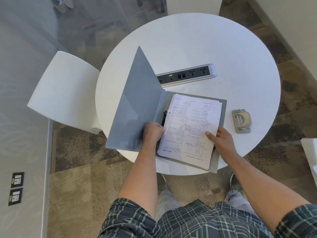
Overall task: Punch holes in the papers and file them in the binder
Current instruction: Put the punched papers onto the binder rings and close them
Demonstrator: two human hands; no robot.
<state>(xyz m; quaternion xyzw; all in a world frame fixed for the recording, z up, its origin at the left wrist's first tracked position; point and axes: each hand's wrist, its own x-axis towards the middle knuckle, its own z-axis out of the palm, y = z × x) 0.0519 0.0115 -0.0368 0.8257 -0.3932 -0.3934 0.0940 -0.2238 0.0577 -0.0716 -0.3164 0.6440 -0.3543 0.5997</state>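
Note:
A grey binder (137, 107) lies open on the round white table (197, 48), its front cover raised to the left. A stack of printed papers (190, 127) rests on the binder's back cover, its left edge beside the black ring clip (164, 118). My left hand (153, 133) grips the papers' left edge near the clip. My right hand (221, 140) holds the stack's right edge, thumb on top of the sheets. A beige hole punch (241, 120) sits on the table to the right of the binder, apart from both hands.
A silver power and socket strip (187, 75) is set in the table behind the binder. A white chair (65, 90) stands at the left, another white seat (193, 5) beyond the table. Patterned carpet surrounds the table, and a white object's corner (310, 152) shows at the right edge.

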